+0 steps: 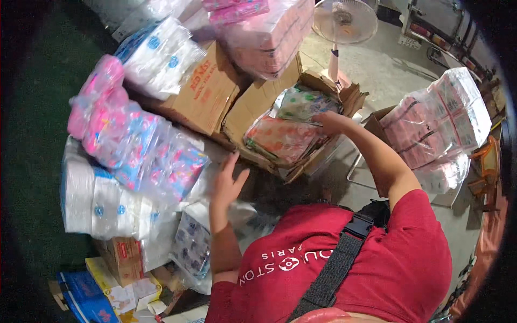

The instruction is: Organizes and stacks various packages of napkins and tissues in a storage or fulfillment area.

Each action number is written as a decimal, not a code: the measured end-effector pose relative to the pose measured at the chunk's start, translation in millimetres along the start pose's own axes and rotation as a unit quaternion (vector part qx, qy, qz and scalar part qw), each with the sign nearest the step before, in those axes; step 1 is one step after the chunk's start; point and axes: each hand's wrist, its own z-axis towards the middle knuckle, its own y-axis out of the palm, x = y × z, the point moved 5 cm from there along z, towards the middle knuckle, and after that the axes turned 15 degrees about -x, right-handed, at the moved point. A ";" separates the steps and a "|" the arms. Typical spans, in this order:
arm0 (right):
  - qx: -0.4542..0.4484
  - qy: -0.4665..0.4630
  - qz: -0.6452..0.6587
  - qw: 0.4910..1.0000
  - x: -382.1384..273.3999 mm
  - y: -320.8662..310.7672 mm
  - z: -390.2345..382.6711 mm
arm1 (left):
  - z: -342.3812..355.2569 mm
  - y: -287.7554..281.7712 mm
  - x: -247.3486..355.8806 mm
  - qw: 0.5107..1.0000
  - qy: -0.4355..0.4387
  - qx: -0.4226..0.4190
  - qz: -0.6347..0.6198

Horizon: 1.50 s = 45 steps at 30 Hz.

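An open, torn cardboard box (233,132) holds plastic packets, one green-patterned (300,101) and one orange-patterned (277,139). My right hand (329,121) reaches into it between these packets, touching them; whether its fingertips grip one is too small to tell. My left hand (229,180) is open, fingers apart, just below the box's near left corner. Left of it lie pink and blue packets (137,142) in clear wrapping, on white wrapped bundles (116,207).
A closed carton (204,102) and wrapped pink bundles (269,37) crowd the back. Beyond stand a pedestal fan (344,19) and a vehicle (441,27). At right are stacked pink packs (425,124) and a wooden chair (487,167). Flat packages (86,296) lie lower left.
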 end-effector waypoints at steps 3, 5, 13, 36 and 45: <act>0.002 0.061 0.005 0.998 58.5 -2.3 10.6 | 72.7 16.8 23.1 0.995 0.045 0.033 0.083; -0.016 0.062 -0.043 0.997 94.9 -3.8 22.8 | 108.6 40.9 18.9 0.993 0.056 0.037 0.102; -0.160 0.057 -0.127 0.977 105.6 15.5 34.7 | 136.1 115.4 -17.2 0.966 -0.133 -0.051 0.217; -0.362 -0.051 0.086 0.927 92.5 12.9 35.5 | 195.2 83.8 23.5 0.971 -0.049 0.036 0.232; -0.260 0.003 -0.254 0.931 52.5 -107.5 76.4 | 237.4 27.8 108.3 0.911 0.065 0.018 0.407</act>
